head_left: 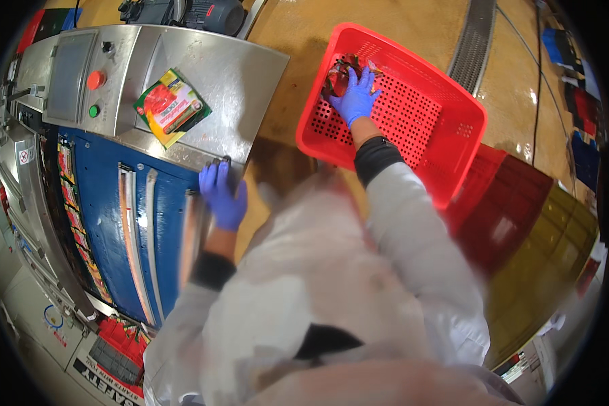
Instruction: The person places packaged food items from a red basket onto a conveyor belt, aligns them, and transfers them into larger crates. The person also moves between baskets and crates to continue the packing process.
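My right hand [356,100], in a blue glove, reaches into a red perforated plastic basket [472,128]. Its fingers are spread over some crumpled dark red and green packets [334,80] at the basket's far left end; the hand partly hides them. My left hand [223,200], gloved in blue too, has its fingers stretched out against the front edge of the steel machine top [240,91] and holds nothing. Beyond it, a flat green, yellow and red food packet [170,107] lies on that steel surface.
A control panel with a screen [70,73], a red button [96,80] and a green button [94,110] is at the far left. Several packets line a conveyor [74,215] beside the blue machine panel [101,176]. Dark red and yellow crates [555,250] stand at right.
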The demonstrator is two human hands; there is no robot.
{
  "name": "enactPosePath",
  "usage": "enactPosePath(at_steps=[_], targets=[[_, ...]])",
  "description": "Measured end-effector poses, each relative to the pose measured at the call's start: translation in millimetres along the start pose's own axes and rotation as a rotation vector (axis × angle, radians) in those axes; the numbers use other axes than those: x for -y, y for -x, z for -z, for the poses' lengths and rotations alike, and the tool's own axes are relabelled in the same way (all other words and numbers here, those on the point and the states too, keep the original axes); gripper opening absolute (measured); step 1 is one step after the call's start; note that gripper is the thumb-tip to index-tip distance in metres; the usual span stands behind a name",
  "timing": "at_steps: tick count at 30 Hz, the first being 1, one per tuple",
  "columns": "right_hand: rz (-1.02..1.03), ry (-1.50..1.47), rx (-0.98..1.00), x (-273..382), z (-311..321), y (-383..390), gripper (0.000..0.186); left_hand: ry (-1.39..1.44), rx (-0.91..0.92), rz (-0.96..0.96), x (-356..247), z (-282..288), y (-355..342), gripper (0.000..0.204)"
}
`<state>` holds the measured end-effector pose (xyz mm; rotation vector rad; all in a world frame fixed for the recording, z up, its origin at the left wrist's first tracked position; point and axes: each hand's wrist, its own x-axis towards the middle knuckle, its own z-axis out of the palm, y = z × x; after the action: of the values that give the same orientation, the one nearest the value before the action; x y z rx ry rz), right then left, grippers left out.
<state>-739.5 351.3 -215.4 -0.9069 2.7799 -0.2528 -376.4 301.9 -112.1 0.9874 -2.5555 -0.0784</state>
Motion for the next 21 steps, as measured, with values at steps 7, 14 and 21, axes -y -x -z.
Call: enactPosePath(at_steps=[7, 14, 21], targets=[[-0.042, 0.154, 0.014, -25.2, -34.3, -56.7, 0.063, -0.134, 0.067, 0.004, -11.1, -3.2, 12.3, 0.052], [0.148, 0.021, 0.139, -51.9, -39.9, -102.4, 0.033, -0.056, 0.212, 0.107, 11.9, 3.6, -6.2, 0.05], [0.001, -0.373, 0.182, -95.2, -30.9, -89.3, 0.033, 0.073, 0.027, 0.07, 5.5, 1.8, -17.4, 0.05]])
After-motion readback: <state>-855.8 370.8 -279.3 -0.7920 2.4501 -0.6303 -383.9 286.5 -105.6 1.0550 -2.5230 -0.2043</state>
